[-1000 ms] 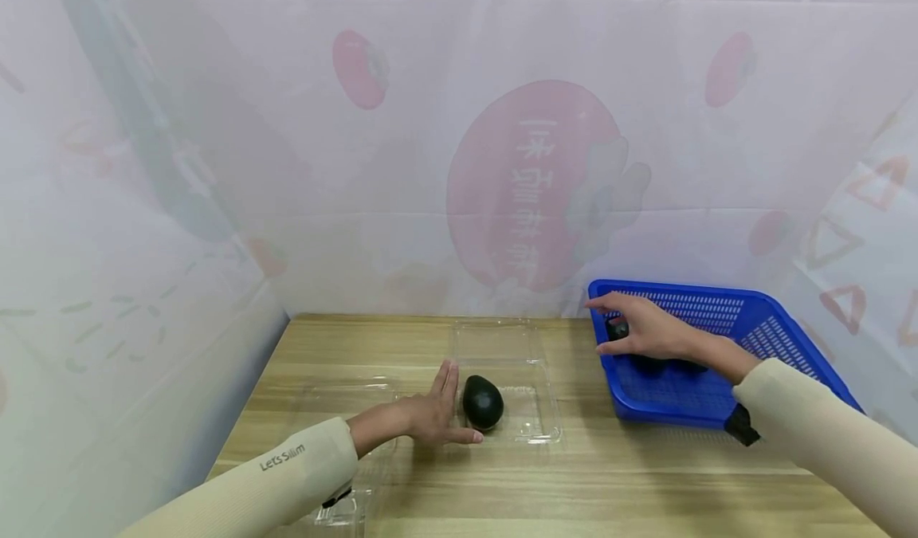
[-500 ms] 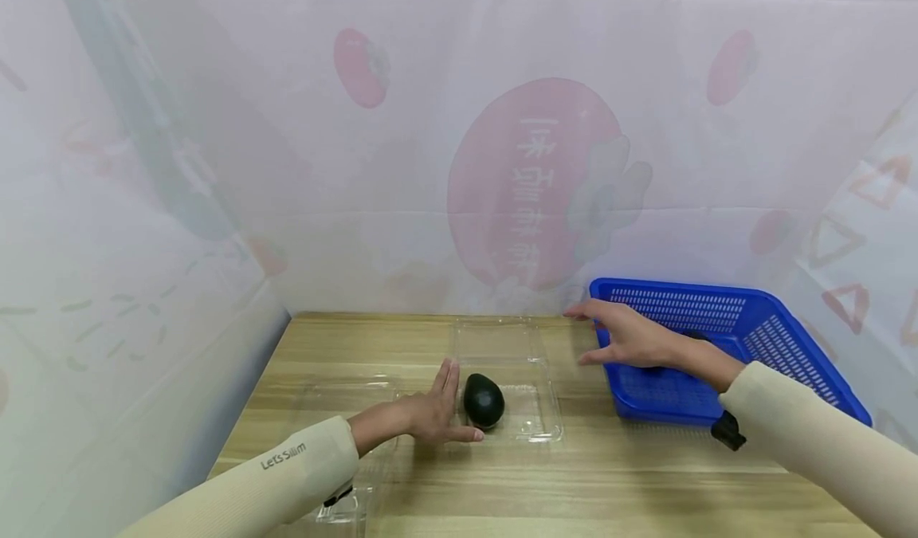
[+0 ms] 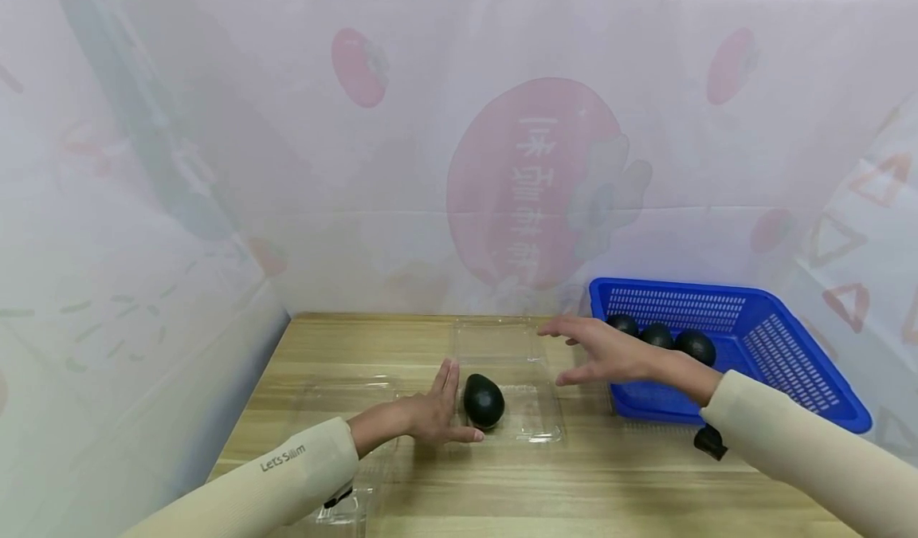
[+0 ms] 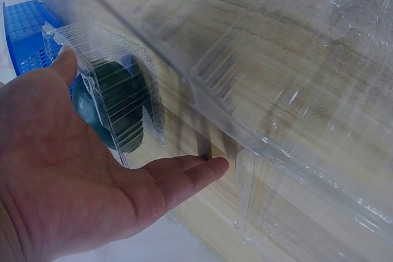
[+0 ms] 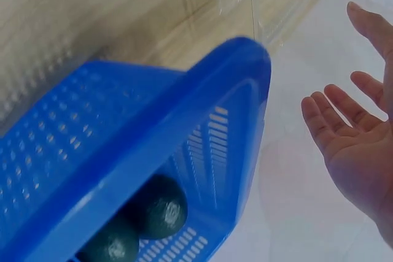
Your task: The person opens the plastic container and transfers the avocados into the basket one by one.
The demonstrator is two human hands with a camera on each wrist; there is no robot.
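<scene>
A dark green avocado (image 3: 484, 402) sits in the left part of a clear plastic clamshell box (image 3: 548, 430), whose lid (image 3: 495, 340) lies open toward the wall. My left hand (image 3: 433, 418) is at the box's left edge, fingers straight and thumb spread. In the left wrist view a thumb or fingertip of that hand (image 4: 92, 164) meets the box rim. My right hand (image 3: 610, 351) hovers between the box and the blue basket (image 3: 774, 363), fingers spread and holding nothing; its bare palm (image 5: 362, 157) shows in the right wrist view. Three avocados (image 3: 695, 348) lie in the basket, partly behind my right arm.
More clear plastic boxes (image 3: 344, 390) stand on the left of the wooden table (image 3: 588, 490), partly under my left forearm. A printed cloth wall (image 3: 402, 203) rises behind the table's far edge, with side walls at both ends.
My right hand has moved left and out from over the basket, with nothing in it. The avocados there are more exposed now. The left hand and the boxed avocado have not moved.
</scene>
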